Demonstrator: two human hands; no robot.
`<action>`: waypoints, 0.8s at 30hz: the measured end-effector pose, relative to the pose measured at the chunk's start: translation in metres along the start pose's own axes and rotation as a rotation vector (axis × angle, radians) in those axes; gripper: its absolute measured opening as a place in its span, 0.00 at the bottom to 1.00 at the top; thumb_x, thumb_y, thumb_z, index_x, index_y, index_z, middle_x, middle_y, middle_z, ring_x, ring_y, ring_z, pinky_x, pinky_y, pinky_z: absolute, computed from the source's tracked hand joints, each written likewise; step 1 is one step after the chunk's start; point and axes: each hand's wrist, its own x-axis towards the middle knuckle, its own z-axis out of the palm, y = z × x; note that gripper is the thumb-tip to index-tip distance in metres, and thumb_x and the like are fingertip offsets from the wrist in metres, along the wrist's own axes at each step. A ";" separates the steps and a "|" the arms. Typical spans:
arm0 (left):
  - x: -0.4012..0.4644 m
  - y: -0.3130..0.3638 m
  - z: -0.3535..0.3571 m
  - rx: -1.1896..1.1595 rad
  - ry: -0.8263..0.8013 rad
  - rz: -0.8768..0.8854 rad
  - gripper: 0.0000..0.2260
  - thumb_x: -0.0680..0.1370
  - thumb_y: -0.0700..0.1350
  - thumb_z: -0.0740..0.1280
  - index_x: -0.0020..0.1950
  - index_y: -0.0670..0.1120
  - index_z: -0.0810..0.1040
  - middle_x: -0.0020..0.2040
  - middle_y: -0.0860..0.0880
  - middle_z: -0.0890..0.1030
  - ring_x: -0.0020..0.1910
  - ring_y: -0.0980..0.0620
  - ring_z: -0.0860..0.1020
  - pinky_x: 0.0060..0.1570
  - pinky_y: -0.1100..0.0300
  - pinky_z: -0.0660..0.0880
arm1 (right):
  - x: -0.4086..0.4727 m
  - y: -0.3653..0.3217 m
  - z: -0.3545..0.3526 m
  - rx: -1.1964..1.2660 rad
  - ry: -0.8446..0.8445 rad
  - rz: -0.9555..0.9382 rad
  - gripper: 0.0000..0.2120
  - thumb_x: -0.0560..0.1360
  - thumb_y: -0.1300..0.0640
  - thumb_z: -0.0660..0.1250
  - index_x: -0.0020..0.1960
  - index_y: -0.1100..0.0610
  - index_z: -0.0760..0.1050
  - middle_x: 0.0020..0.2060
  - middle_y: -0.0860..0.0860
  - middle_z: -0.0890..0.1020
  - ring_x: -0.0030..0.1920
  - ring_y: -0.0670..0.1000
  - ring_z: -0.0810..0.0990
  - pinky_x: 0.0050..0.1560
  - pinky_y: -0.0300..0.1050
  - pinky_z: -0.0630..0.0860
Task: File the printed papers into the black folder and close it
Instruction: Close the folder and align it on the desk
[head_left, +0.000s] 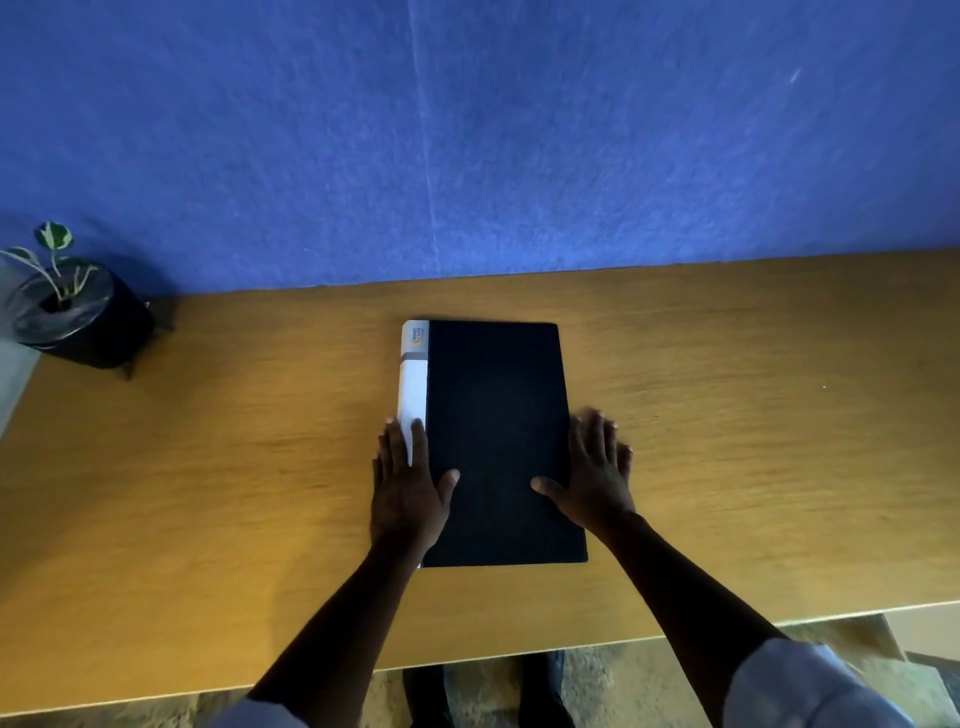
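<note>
The black folder (496, 410) lies shut and flat in the middle of the wooden table (234, 467), its white spine (414, 384) along the left side. My left hand (408, 488) rests flat on the spine and the folder's lower left edge, fingers spread, thumb on the black cover. Over the folder's right edge lies my right hand (597, 473), flat with fingers apart and thumb on the cover. No printed papers are visible.
A small potted plant (72, 306) in a black pot stands at the table's far left corner. A blue wall (467, 130) runs behind the table. The table's near edge (571, 649) is close to my body, with floor below.
</note>
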 end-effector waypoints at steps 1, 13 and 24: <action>-0.001 0.000 0.000 -0.017 -0.004 -0.019 0.40 0.80 0.62 0.58 0.82 0.49 0.38 0.82 0.40 0.40 0.81 0.41 0.43 0.79 0.46 0.51 | 0.000 0.000 0.000 -0.007 -0.001 0.000 0.55 0.72 0.30 0.65 0.82 0.53 0.36 0.80 0.58 0.35 0.79 0.61 0.33 0.78 0.65 0.40; 0.009 0.011 -0.017 -0.187 -0.021 -0.161 0.36 0.79 0.54 0.67 0.82 0.51 0.51 0.82 0.44 0.56 0.79 0.43 0.60 0.72 0.49 0.68 | -0.001 0.000 0.001 -0.020 0.012 -0.006 0.53 0.74 0.30 0.64 0.82 0.53 0.36 0.80 0.59 0.35 0.79 0.62 0.33 0.78 0.65 0.40; 0.035 0.008 -0.044 -0.591 0.006 -0.413 0.25 0.77 0.44 0.71 0.73 0.43 0.71 0.69 0.42 0.77 0.65 0.42 0.77 0.64 0.47 0.76 | 0.002 0.001 0.003 -0.024 0.003 0.003 0.53 0.74 0.32 0.65 0.82 0.53 0.36 0.80 0.59 0.35 0.80 0.62 0.34 0.78 0.65 0.40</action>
